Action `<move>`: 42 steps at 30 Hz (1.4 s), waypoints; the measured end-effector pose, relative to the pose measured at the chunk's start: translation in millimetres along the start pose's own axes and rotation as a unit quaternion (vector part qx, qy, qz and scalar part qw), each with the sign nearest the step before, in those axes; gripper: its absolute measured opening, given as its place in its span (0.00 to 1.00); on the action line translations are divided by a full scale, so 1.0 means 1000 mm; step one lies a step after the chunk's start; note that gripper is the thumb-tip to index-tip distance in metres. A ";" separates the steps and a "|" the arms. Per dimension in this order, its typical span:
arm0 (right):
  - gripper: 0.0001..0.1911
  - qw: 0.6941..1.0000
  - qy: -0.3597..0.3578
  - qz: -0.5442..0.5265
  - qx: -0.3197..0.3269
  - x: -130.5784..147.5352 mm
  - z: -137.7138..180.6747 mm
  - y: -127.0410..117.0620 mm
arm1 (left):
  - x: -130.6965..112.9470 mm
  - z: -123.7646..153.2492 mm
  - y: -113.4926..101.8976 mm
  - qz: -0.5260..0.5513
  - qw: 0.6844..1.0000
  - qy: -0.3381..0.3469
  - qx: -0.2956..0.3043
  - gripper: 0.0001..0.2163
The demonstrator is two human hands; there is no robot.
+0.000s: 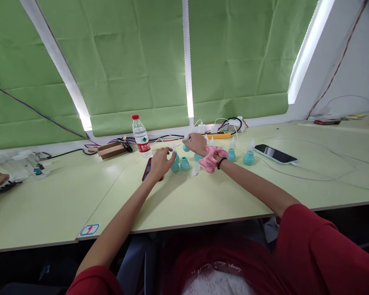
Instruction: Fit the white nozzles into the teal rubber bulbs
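Several small teal bulbs with white tips [185, 164] stand on the pale green table [203, 196]. My left hand [160, 162] reaches among them, fingers curled round one teal bulb [174, 165]. My right hand [197, 143], with a pink scrunchie [211, 158] and a black band on the wrist, pinches a small white tip above another teal bulb [186, 147]. Two more bulbs [249, 157] stand to the right of that wrist. A red phone [147, 169] lies partly under my left hand.
A water bottle [141, 137] with a red cap stands left of the bulbs. A cardboard box [111, 149], cables and a yellow power strip [219, 135] lie along the back edge. A black phone [275, 154] on a white cable lies at the right.
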State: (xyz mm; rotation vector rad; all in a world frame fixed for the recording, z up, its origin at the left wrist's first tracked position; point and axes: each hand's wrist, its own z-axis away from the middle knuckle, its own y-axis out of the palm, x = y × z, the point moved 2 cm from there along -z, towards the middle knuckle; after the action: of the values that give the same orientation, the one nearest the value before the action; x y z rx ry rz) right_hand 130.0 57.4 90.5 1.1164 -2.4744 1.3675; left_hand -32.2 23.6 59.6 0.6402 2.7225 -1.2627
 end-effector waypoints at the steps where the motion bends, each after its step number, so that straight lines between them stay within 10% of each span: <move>1: 0.17 0.999 0.002 0.014 -0.030 0.003 -0.001 -0.005 | -0.002 0.000 -0.004 0.023 0.999 0.002 -0.025 0.13; 4: 0.16 0.989 -0.055 0.072 -0.118 0.007 0.017 -0.020 | -0.010 0.004 -0.015 0.106 0.991 0.032 -0.074 0.13; 7: 0.15 0.985 -0.128 0.119 -0.007 0.004 0.057 -0.019 | -0.022 0.010 -0.019 0.192 0.976 0.079 -0.071 0.13; 16: 0.17 0.973 -0.155 0.144 0.094 -0.029 0.079 0.000 | -0.043 0.028 0.027 0.378 0.903 0.008 0.206 0.20; 26: 0.17 0.985 -0.036 0.101 0.137 -0.039 0.078 -0.005 | -0.037 0.028 0.031 0.199 0.975 0.013 0.096 0.17; 42: 0.07 0.988 0.027 -0.056 0.139 -0.047 0.071 -0.002 | -0.035 0.033 0.042 0.169 0.958 0.041 0.226 0.10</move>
State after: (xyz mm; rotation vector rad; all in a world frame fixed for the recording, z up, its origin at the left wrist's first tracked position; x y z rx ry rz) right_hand 183.2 27.9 30.5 1.2307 -2.1944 1.7204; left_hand 12.9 11.7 16.2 1.1631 2.2411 -1.7980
